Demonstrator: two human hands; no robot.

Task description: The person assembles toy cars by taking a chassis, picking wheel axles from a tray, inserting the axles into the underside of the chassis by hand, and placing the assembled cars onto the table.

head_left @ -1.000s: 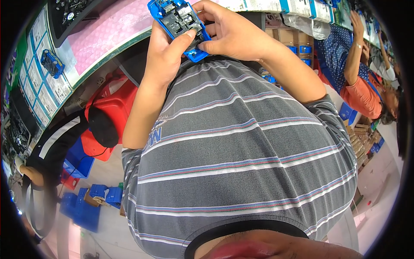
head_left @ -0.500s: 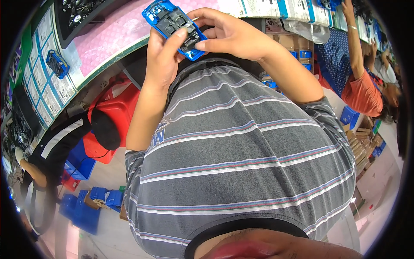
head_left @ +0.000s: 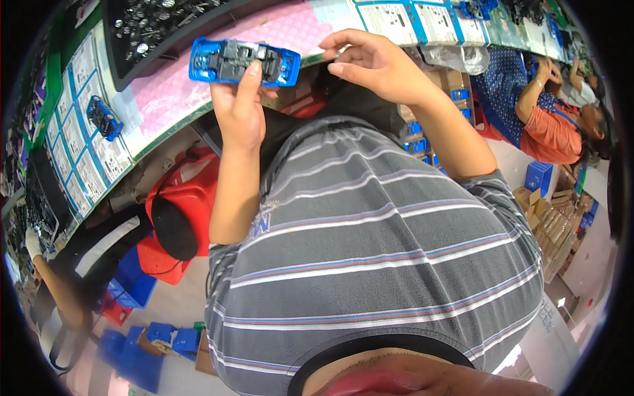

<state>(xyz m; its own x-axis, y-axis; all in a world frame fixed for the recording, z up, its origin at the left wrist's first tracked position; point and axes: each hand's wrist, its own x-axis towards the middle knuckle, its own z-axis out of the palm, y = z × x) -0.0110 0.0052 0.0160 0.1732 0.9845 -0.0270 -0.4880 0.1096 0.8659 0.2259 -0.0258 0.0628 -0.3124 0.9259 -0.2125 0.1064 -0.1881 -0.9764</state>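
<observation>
A toy car body [head_left: 224, 61] with a glossy blue shell and a black seat interior lies roughly level above the table's near edge. My left hand [head_left: 239, 119] grips it from below, the thumb pressed on the interior; the other fingers are mostly hidden under it. To the right of the car, my right hand [head_left: 378, 69] is held apart from it. Its fingers are bent but spread, with nothing visible between them.
A black tray [head_left: 188, 41] of small shiny parts stands on pink bubble wrap [head_left: 173, 92]. Another blue car body [head_left: 104, 119] rests on printed sheets at the left. A red stool [head_left: 198, 191] is below the table; people work on both sides.
My left hand has turned the car from a slanting position to nearly level and shifted it left. My right hand has let go of it and is now apart.
</observation>
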